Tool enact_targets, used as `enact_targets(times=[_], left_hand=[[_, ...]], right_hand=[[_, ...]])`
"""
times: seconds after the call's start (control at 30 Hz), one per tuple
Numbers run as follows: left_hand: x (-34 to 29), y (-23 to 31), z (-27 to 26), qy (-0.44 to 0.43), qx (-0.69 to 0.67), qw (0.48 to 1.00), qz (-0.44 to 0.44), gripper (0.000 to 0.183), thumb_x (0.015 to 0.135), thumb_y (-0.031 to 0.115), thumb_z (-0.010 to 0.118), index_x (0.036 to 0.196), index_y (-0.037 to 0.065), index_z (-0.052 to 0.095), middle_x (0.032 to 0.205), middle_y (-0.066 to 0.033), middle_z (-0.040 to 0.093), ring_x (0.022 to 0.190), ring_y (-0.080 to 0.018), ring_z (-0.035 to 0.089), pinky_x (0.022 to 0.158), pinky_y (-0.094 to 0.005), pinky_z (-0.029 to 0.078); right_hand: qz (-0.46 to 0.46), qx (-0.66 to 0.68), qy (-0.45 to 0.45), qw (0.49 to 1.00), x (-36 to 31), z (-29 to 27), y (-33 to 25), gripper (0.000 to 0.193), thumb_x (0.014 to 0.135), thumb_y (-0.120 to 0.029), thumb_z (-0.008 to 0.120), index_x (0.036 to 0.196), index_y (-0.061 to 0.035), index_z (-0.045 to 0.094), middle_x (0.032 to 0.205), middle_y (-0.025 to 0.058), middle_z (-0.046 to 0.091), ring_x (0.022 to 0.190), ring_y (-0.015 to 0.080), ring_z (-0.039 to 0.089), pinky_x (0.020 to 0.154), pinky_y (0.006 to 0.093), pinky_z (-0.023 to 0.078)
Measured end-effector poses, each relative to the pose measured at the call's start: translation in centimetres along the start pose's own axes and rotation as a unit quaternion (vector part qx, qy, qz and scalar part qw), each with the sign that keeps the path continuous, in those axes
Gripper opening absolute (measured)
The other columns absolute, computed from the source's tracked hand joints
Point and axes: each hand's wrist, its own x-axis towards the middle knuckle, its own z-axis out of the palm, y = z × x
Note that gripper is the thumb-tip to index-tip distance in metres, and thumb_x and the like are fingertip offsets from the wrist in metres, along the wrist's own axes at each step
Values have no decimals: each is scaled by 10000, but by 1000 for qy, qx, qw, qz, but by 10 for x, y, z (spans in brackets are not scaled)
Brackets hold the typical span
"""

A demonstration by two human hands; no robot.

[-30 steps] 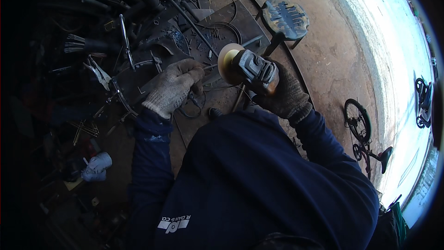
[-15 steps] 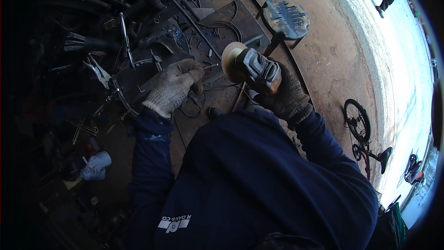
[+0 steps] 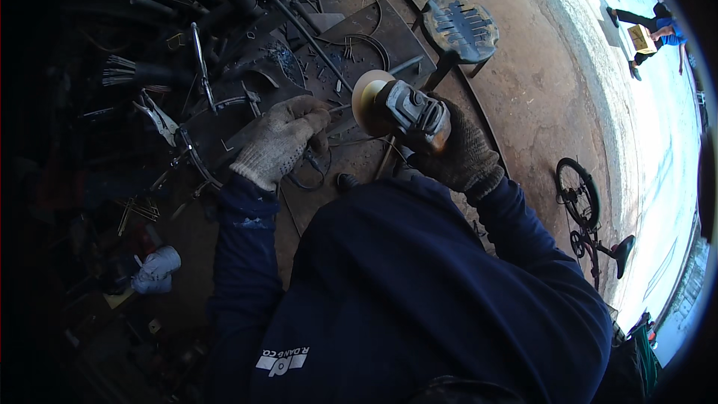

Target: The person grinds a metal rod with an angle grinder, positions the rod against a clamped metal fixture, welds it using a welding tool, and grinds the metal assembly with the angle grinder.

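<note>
R hand (image 3: 460, 153), dark glove, grips clenched round the grinder (image 3: 407, 112) body; disc (image 3: 368, 97) faces left, lifted a bit off the metal vs a sec ago, when it sat lower and nearer the L hand. L hand (image 3: 280, 138), pale knit glove, fingers curled down on a thin wire piece (image 3: 318, 168) on the floor plate (image 3: 374, 37); can't tell if it's pinched or just pressed. Judgement: grinding paused, piece being re-set. Further out: blue stool (image 3: 458, 28), locking pliers (image 3: 157, 120), rods and scrap, spare glove (image 3: 155, 271), bike (image 3: 587, 213) by the road, a passer-by (image 3: 649, 26) newly nearer.
</note>
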Motion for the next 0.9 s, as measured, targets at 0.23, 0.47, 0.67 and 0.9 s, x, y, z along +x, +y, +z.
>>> enact_targets(times=[0.23, 0.47, 0.67, 0.9], left_hand=[[-4, 9, 1, 5, 17, 1000, -14, 197, 974, 164, 637, 1094, 8, 652, 745, -53, 666, 668, -124, 630, 650, -255, 487], [-1, 0, -1, 2, 6, 1000, -3, 222, 984, 177, 619, 1109, 1, 674, 726, -50, 677, 663, -115, 636, 652, -269, 509], [-1, 2, -1, 2, 23, 1000, -2, 233, 983, 180, 616, 1117, -2, 675, 730, -53, 678, 672, -118, 637, 660, -268, 506], [-1, -1, -4, 0, -7, 1000, -7, 239, 975, 184, 624, 1112, -4, 679, 732, -52, 676, 683, -116, 638, 679, -270, 501]], right_hand=[[8, 22, 3, 1000, 0, 2, 4, 1047, 704, -322, 917, 1503, 16, 332, 1402, 222, 555, 1325, 346, 546, 1118, 428, 455], [17, -20, -3, 1000, 0, -2, -8, 1062, 697, -313, 922, 1508, 19, 322, 1403, 228, 554, 1329, 349, 544, 1120, 429, 456], [9, -33, -5, 999, 0, 0, -3, 1054, 703, -318, 920, 1506, 17, 324, 1407, 221, 550, 1334, 341, 539, 1121, 425, 456], [41, -16, 4, 999, -2, -10, -24, 1040, 715, -328, 914, 1504, 13, 328, 1409, 214, 545, 1337, 334, 535, 1124, 422, 453]])
